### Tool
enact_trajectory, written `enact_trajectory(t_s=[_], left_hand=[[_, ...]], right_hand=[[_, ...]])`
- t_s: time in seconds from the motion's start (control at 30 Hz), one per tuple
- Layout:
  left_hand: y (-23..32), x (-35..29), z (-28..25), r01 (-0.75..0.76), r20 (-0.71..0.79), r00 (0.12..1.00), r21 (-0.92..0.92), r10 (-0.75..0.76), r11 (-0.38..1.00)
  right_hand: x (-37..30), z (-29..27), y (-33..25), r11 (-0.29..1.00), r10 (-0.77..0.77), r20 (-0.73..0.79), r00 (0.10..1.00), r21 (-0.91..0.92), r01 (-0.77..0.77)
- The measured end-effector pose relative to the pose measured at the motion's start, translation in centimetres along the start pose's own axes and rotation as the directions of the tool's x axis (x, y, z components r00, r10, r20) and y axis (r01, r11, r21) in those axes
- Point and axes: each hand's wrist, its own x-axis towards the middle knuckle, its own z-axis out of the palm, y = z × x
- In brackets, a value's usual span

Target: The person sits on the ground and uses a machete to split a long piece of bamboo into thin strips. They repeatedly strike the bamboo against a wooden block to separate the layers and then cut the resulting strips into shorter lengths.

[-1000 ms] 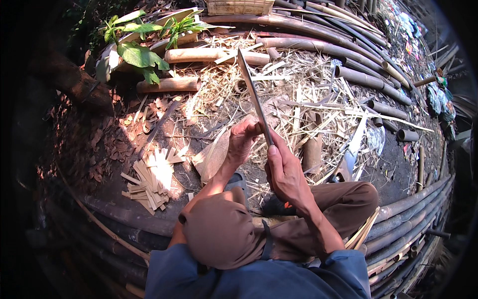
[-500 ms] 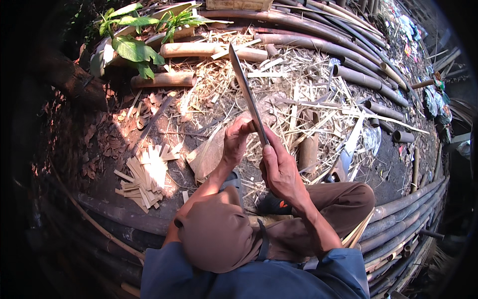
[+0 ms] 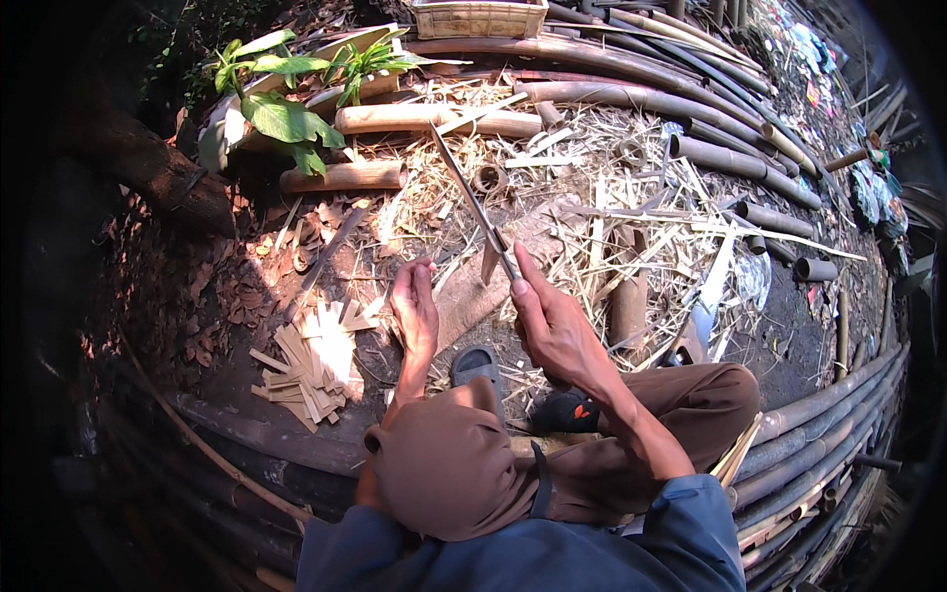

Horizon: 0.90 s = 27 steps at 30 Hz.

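My right hand (image 3: 554, 324) is closed round the handle of a long knife (image 3: 464, 185), its narrow blade slanting up and to the left. A small brown flat piece (image 3: 490, 260) shows against the blade near the grip; whether it is stuck there I cannot tell. To the left, apart from the knife, my left hand (image 3: 414, 308) is raised with its fingers loosely bent and nothing visible in them. Below and left of that hand lies a pile of short, flat pale bamboo slats (image 3: 314, 365). Behind the knife, a flat brown slab (image 3: 513, 259) rests on the ground.
A saw (image 3: 706, 301) lies on the right among bamboo shavings (image 3: 592, 266). Bamboo poles (image 3: 651, 97) curve across the back, near a plastic crate (image 3: 480, 18) and a leafy plant (image 3: 284, 116). More poles (image 3: 266, 439) lie at my sides. A sandal (image 3: 476, 365) is by my knee.
My left hand has come away from the blade and moved left and down. The knife stays in my right hand, its tip tilted further left and lower. The whole view has shifted slightly.
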Motion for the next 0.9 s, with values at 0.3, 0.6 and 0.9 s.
enact_trajectory(t_s=[0.3,0.6,0.9], left_hand=[[9.7,2.3,1.9,-0.555,0.186,0.822,0.042,0.539,0.831],[11.5,8.4,8.4,-0.759,0.249,0.643,0.334,0.724,0.559],[8.6,12.5,14.1,-0.607,0.385,0.759,0.129,0.524,0.784]], right_hand=[[1.7,0.7,4.6,1.0,0.02,-0.043,0.999,0.016,-0.019],[5.8,-1.7,4.6,0.976,-0.198,-0.02,0.98,-0.092,0.196],[9.9,-3.9,7.6,0.983,-0.177,-0.148,0.973,-0.073,0.168]])
